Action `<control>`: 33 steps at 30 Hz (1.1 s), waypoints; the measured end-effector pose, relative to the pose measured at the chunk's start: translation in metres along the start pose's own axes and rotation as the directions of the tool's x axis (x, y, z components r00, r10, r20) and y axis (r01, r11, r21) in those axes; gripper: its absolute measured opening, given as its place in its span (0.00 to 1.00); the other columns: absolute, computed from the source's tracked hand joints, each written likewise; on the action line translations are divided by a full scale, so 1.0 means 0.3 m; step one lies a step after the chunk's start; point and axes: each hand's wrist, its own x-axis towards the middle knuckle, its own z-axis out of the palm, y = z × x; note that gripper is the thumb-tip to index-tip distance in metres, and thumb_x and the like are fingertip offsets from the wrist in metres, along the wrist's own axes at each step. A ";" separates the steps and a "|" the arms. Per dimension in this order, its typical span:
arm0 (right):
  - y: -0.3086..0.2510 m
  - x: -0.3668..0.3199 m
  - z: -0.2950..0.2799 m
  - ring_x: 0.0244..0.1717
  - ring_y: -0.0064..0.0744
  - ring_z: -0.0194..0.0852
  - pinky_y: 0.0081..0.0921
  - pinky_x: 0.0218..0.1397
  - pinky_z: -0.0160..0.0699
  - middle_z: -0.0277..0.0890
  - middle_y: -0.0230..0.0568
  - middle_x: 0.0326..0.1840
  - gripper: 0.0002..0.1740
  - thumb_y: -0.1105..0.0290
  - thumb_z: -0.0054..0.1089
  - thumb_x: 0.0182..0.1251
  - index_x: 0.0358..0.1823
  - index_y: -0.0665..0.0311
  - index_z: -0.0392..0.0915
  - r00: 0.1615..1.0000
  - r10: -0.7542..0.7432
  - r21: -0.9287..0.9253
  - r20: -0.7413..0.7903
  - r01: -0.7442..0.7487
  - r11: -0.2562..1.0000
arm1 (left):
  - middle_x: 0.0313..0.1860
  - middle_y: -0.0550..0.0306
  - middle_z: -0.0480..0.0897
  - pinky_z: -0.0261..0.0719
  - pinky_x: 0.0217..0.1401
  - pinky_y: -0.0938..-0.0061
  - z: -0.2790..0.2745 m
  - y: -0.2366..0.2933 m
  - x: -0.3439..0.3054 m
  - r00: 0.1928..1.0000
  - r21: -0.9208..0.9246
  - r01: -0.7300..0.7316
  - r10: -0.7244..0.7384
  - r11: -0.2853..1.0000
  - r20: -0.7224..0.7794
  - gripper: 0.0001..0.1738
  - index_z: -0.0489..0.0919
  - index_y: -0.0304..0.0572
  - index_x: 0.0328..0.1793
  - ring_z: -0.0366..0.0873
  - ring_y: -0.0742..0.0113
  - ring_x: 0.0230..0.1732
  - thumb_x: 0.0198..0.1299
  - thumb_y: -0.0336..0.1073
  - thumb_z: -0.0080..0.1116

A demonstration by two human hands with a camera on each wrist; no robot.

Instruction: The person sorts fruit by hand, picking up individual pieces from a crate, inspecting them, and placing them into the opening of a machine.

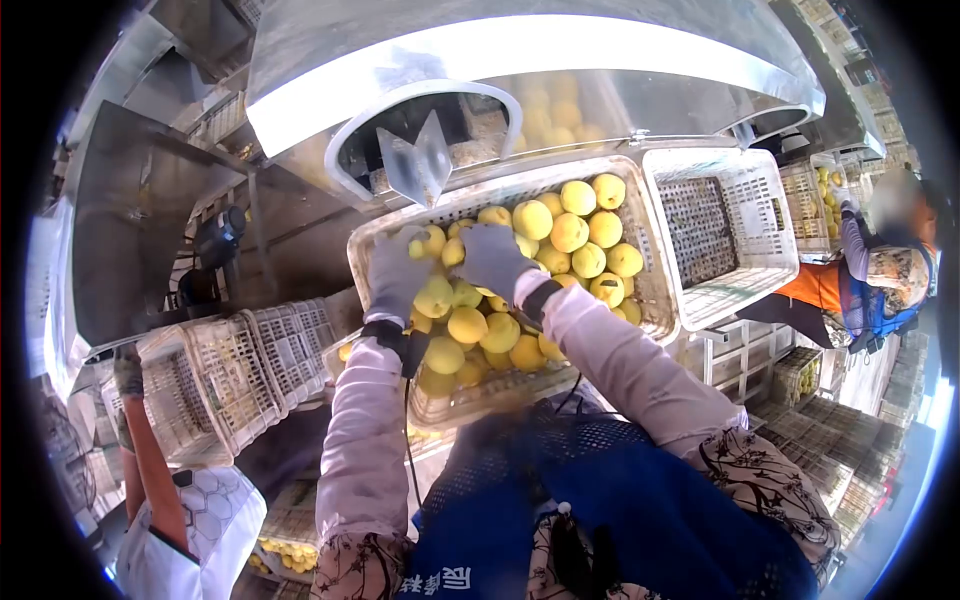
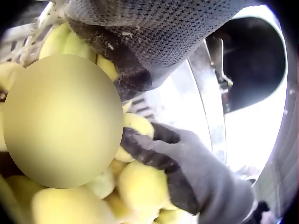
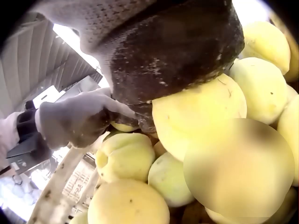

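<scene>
A pale plastic crate (image 1: 640,215) full of yellow peaches (image 1: 570,232) stands before me, below a metal chute. My left hand (image 1: 398,272), in a grey glove with dark-coated fingers, grips a peach (image 1: 433,240) at the crate's left side; its palm side is mostly hidden. Close beside it, my right hand (image 1: 492,262), gloved alike, reaches down among the fruit. In the right wrist view, its dark fingers (image 3: 173,56) curl over a large peach (image 3: 201,112). From the left wrist view, a peach (image 2: 138,123) shows between the right hand's thumb and fingers.
An arched chute opening (image 1: 425,140) with a pointed metal divider (image 1: 417,165) sits just behind the crate. Another white crate (image 1: 725,285) adjoins it at right. Stacked crates (image 1: 235,375) and a person's arm (image 1: 160,480) are at left; another person (image 1: 885,265) is at far right.
</scene>
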 end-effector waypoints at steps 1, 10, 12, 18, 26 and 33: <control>0.007 0.007 -0.038 0.52 0.59 0.82 0.48 0.56 0.79 0.85 0.50 0.48 0.28 0.51 0.75 0.58 0.52 0.61 0.80 0.996 -0.020 0.128 0.091 0.008 0.992 | 0.61 0.35 0.76 0.77 0.69 0.59 0.009 -0.010 -0.007 1.000 0.006 -0.003 0.003 1.000 0.002 0.38 0.83 0.54 0.67 0.78 0.37 0.61 0.46 0.45 0.81; -0.034 -0.199 -0.379 0.73 0.30 0.72 0.29 0.76 0.72 0.75 0.40 0.73 0.44 0.76 0.75 0.62 0.79 0.69 0.65 0.979 -0.045 0.886 0.198 -0.159 0.435 | 0.70 0.49 0.78 0.84 0.67 0.71 -0.287 0.375 -0.251 0.913 -0.914 0.388 -0.084 -0.119 0.399 0.33 0.75 0.39 0.76 0.82 0.63 0.64 0.64 0.14 0.61; -0.046 -0.211 -0.391 0.75 0.32 0.71 0.29 0.77 0.72 0.73 0.41 0.74 0.46 0.79 0.77 0.59 0.79 0.69 0.65 0.993 -0.058 0.921 0.103 -0.073 0.382 | 0.71 0.49 0.79 0.83 0.69 0.70 -0.238 0.397 -0.285 0.957 -0.960 0.265 -0.100 -0.095 0.274 0.32 0.75 0.41 0.76 0.82 0.62 0.66 0.65 0.15 0.60; -0.177 -0.250 -0.498 0.72 0.35 0.73 0.30 0.75 0.76 0.76 0.44 0.72 0.49 0.81 0.81 0.51 0.77 0.64 0.68 0.994 -0.013 0.793 -0.105 0.091 0.603 | 0.67 0.53 0.83 0.83 0.71 0.68 -0.285 0.499 -0.327 0.971 -0.992 -0.041 -0.240 -0.123 -0.010 0.32 0.77 0.41 0.73 0.81 0.62 0.67 0.64 0.12 0.58; -0.318 -0.126 -0.462 0.67 0.57 0.74 0.43 0.72 0.76 0.71 0.55 0.71 0.48 0.65 0.81 0.57 0.79 0.57 0.66 0.949 0.058 0.564 -0.311 0.135 0.815 | 0.59 0.55 0.82 0.87 0.61 0.76 -0.380 0.359 -0.298 0.980 -0.984 0.144 -0.124 -0.100 0.156 0.33 0.72 0.36 0.76 0.84 0.67 0.57 0.65 0.15 0.63; -0.305 0.138 -0.333 0.63 0.63 0.78 0.46 0.65 0.79 0.75 0.63 0.66 0.42 0.56 0.80 0.58 0.68 0.72 0.72 0.900 0.162 0.398 -0.404 0.014 0.917 | 0.63 0.56 0.81 0.83 0.66 0.73 -0.394 0.191 -0.398 0.964 -0.976 0.195 -0.167 -0.096 0.209 0.27 0.76 0.36 0.73 0.82 0.68 0.60 0.67 0.20 0.63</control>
